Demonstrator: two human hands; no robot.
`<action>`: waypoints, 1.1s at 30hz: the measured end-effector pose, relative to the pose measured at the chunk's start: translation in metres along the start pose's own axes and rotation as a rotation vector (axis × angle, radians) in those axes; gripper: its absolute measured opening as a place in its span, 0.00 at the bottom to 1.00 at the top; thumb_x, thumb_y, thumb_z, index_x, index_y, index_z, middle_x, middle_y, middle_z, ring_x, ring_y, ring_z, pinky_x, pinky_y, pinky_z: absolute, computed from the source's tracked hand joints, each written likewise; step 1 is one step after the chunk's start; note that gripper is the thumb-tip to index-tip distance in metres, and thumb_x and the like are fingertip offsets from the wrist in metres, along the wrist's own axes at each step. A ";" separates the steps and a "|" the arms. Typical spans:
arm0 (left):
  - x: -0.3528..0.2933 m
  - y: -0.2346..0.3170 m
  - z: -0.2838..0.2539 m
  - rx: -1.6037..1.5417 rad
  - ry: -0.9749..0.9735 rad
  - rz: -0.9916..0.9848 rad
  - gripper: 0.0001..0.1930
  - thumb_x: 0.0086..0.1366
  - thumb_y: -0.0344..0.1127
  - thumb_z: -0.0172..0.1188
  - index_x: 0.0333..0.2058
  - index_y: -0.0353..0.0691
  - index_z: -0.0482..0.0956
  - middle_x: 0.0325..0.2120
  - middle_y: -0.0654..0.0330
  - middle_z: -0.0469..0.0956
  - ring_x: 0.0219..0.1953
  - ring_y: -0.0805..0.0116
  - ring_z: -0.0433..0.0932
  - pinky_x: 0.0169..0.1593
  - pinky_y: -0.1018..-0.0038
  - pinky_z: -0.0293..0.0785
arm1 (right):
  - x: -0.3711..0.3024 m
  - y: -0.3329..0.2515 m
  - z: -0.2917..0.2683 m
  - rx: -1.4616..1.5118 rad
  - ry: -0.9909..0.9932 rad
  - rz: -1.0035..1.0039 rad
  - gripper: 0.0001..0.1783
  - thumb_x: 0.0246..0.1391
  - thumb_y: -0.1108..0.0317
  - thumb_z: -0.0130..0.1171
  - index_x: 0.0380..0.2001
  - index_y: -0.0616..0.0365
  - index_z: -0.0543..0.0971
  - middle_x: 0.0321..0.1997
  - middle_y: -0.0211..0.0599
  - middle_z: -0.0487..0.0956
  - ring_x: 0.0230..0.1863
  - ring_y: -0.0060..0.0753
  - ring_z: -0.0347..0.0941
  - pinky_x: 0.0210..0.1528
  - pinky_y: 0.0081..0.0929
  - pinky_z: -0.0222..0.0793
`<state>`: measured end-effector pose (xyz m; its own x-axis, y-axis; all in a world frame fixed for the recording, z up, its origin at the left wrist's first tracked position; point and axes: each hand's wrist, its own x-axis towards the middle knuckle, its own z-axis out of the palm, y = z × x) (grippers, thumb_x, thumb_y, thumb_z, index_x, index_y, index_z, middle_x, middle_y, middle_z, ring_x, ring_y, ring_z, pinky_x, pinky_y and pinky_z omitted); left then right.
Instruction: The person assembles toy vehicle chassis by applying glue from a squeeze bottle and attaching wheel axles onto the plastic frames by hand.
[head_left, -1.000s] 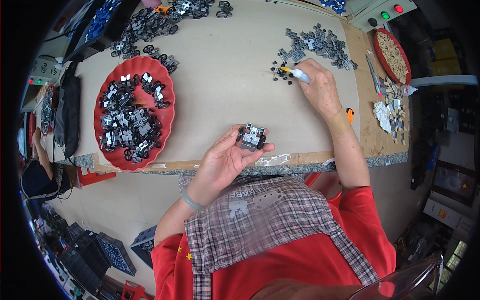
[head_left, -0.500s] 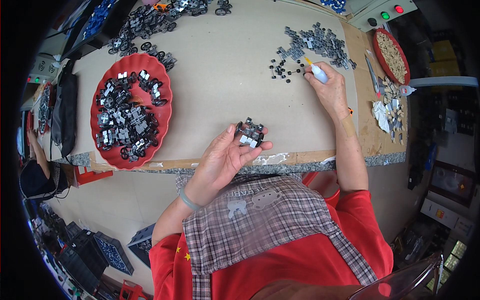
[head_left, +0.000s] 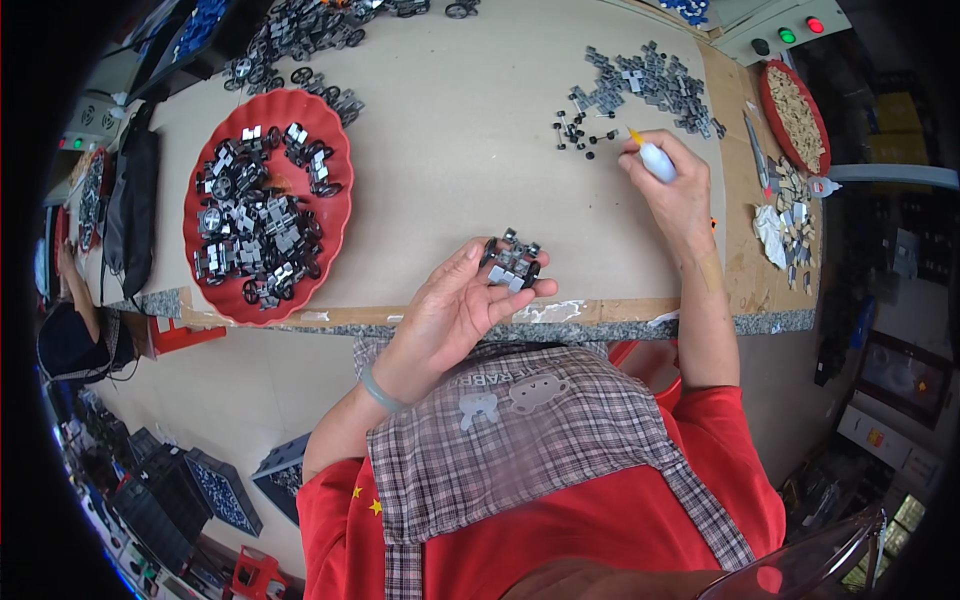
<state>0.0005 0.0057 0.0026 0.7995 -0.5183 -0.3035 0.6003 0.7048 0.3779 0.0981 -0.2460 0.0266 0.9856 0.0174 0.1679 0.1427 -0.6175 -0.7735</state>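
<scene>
My left hand (head_left: 465, 300), palm up, holds a small black and grey toy car chassis (head_left: 513, 262) with wheels, over the front edge of the table. Up and to the right, my right hand (head_left: 680, 185) grips a small white glue bottle (head_left: 656, 162) with a yellow tip pointing up and left. Just left of that tip lie several small black wheel axles (head_left: 575, 131). Behind them spreads a pile of grey plastic parts (head_left: 650, 85). A red scalloped tray (head_left: 338, 215) at the left carries many similar wheeled chassis.
More wheeled chassis (head_left: 290, 45) are heaped at the far left. On the right are a red dish (head_left: 822, 150) of tan pieces, a knife (head_left: 752, 145), crumpled white tissue (head_left: 769, 235), and another small bottle (head_left: 822, 187). A control box (head_left: 770, 30) with lit buttons stands at the far right.
My right hand has drawn slightly right and nearer with the glue bottle, away from the axles. The left hand still holds the chassis; the whole view has shifted a little.
</scene>
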 end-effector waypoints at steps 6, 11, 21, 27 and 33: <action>0.001 -0.001 0.001 -0.016 -0.014 -0.004 0.19 0.73 0.44 0.37 0.49 0.33 0.66 0.49 0.40 0.70 0.49 0.48 0.76 0.50 0.71 0.79 | -0.041 -0.041 0.014 0.245 -0.329 -0.367 0.11 0.41 0.78 0.64 0.32 0.59 0.81 0.33 0.35 0.80 0.33 0.32 0.78 0.36 0.24 0.74; -0.001 -0.002 0.001 0.067 0.014 0.012 0.20 0.73 0.44 0.37 0.49 0.33 0.66 0.47 0.46 0.73 0.47 0.51 0.78 0.50 0.71 0.79 | -0.050 -0.044 0.027 0.205 -0.351 -0.479 0.16 0.37 0.79 0.65 0.35 0.57 0.82 0.34 0.35 0.79 0.34 0.30 0.79 0.31 0.24 0.77; -0.003 -0.007 -0.005 0.173 0.020 0.074 0.18 0.71 0.42 0.44 0.50 0.32 0.66 0.46 0.50 0.74 0.47 0.58 0.78 0.50 0.68 0.79 | -0.056 -0.047 0.029 0.031 -0.339 -0.540 0.17 0.34 0.76 0.65 0.34 0.58 0.81 0.34 0.33 0.78 0.31 0.30 0.78 0.30 0.25 0.77; -0.003 -0.008 -0.010 0.244 0.081 0.068 0.20 0.70 0.41 0.48 0.52 0.31 0.67 0.45 0.52 0.75 0.46 0.61 0.78 0.48 0.67 0.80 | -0.053 -0.046 0.027 0.041 -0.387 -0.533 0.16 0.34 0.75 0.67 0.33 0.57 0.81 0.33 0.31 0.78 0.30 0.29 0.77 0.28 0.24 0.75; -0.004 -0.006 -0.006 0.226 0.030 0.061 0.17 0.69 0.37 0.50 0.50 0.31 0.71 0.41 0.54 0.76 0.42 0.66 0.79 0.46 0.69 0.80 | -0.049 -0.038 0.028 0.131 -0.448 -0.535 0.15 0.36 0.74 0.68 0.33 0.55 0.82 0.32 0.30 0.78 0.30 0.28 0.77 0.28 0.23 0.75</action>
<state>-0.0065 0.0064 -0.0034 0.8356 -0.4608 -0.2990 0.5424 0.6060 0.5819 0.0469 -0.2011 0.0302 0.7155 0.6312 0.2994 0.5993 -0.3343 -0.7273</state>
